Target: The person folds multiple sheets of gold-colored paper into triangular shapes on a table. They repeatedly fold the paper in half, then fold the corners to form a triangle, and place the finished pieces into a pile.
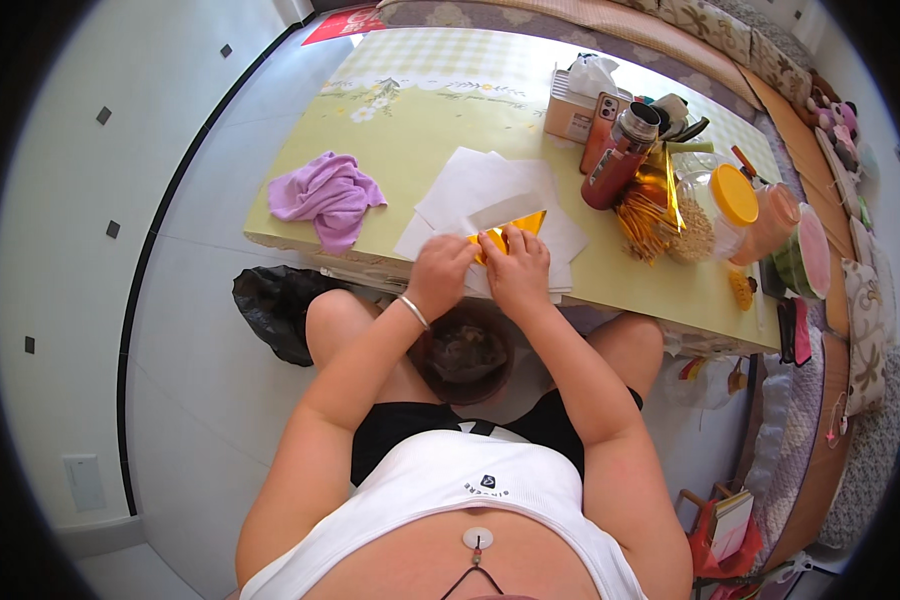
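In the head view, the gold paper (527, 222) lies at the fingertips of both hands, which work close together: the left hand (443, 270) pinches its left end, the right hand (519, 268) grips its near edge, over white sheets (516, 183) on the tabletop (402, 150).

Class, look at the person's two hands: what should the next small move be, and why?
Probably the right hand should slide toward the free right end of the gold foil, smoothing it, while the left hand steadies the other end. Both hands are at the foil, over white paper sheets, and its right end extends beyond the fingers.
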A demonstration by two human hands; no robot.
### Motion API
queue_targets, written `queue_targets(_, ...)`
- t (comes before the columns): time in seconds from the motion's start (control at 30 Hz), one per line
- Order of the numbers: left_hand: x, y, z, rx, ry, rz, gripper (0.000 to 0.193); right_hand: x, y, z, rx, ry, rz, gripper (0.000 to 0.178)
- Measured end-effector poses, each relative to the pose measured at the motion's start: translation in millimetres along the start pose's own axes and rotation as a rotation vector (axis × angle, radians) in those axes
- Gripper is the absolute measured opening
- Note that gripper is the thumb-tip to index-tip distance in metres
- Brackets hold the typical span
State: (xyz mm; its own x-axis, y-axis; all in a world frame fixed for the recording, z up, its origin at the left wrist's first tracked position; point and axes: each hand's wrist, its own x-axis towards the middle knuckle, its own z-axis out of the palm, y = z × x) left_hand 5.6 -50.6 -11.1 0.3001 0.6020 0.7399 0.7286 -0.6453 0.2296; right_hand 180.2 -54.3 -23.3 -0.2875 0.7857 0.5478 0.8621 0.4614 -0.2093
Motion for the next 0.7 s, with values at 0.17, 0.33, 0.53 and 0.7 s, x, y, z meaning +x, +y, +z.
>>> queue_targets(0.17, 16.8, -4.4, 17.2, 0.001, -0.308, -0.28, 0.011, 7.4, 12.9, -8.8, 0.101, -0.033, -0.042, 0.052)
queue_targets(0.33, 36.6, -6.6, 20.5, 0.269, -0.192, -0.397, 0.069, 32.8, 29.2, -26.0, 0.122, -0.218, 0.182, 0.073)
queue_targets(0.53, 67.6, 5.2, 9.7, 0.206, -0.596, -0.563, 0.032, 44.9, 54.7, -26.1, 0.002, -0.11, 0.06, 0.064)
queue_targets(0.7, 47.8, 2.8, 22.2, 0.2, -0.212, -0.113, 0.015, 55.5, 55.5, -27.1, -0.138, 0.043, -0.432, 0.055)
